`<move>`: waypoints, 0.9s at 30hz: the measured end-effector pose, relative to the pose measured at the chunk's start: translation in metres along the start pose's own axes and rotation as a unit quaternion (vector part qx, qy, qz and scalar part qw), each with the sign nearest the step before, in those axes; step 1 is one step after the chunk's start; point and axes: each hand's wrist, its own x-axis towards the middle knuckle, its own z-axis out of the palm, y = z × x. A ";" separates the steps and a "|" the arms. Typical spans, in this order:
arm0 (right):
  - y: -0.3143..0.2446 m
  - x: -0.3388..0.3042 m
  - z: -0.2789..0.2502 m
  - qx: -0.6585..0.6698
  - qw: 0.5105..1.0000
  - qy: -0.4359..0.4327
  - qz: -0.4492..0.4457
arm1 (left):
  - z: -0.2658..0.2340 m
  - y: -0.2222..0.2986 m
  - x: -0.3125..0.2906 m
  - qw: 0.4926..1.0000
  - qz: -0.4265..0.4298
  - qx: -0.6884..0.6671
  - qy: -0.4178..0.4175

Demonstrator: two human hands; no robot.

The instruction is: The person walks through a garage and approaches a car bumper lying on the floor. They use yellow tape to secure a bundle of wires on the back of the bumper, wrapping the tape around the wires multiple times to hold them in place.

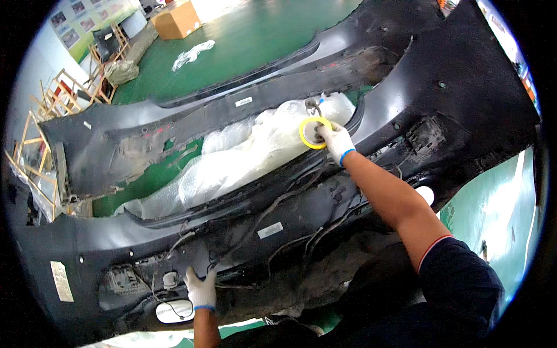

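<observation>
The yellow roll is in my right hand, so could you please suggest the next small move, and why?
I would probably bring the yellow roll down toward the left hand: the right hand holds it up near the far edge of the black panel, while the left hand sits low on that panel, fingers spread, beside a dark cable.

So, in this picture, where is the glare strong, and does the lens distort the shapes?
Head view: strong glare on the green floor at right, softer sheen on the nearest black panel; outlines bend toward the black rim; the dark sleeve loses detail in shadow.
</observation>
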 end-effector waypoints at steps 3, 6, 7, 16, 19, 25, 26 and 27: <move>-0.040 -0.026 0.031 0.046 0.994 -0.099 -0.032 | 0.016 0.032 0.014 0.990 0.141 -0.012 -0.013; -0.075 -0.061 0.052 0.039 0.971 -0.232 -0.037 | 0.058 0.065 0.013 0.887 -0.073 -0.284 -0.357; -0.082 -0.076 0.055 0.083 0.945 -0.315 -0.029 | 0.079 0.077 0.011 0.769 -0.165 -0.421 -0.452; -0.048 -0.168 0.054 -0.339 0.726 -0.598 -0.033 | 0.118 0.087 0.005 0.462 -0.066 -0.825 -0.319; -0.044 -0.175 0.049 -0.353 0.712 -0.606 0.033 | 0.100 0.084 0.004 0.516 -0.066 -0.798 -0.303; -0.057 -0.175 0.063 -0.424 0.632 -0.642 0.094 | 0.072 0.084 -0.002 0.471 -0.066 -0.835 -0.275; -0.056 -0.177 0.066 -0.427 0.607 -0.664 0.092 | 0.071 0.086 -0.003 0.508 -0.041 -0.823 -0.251; -0.056 -0.180 0.069 -0.448 0.576 -0.677 0.090 | 0.071 0.088 -0.003 0.543 -0.016 -0.809 -0.227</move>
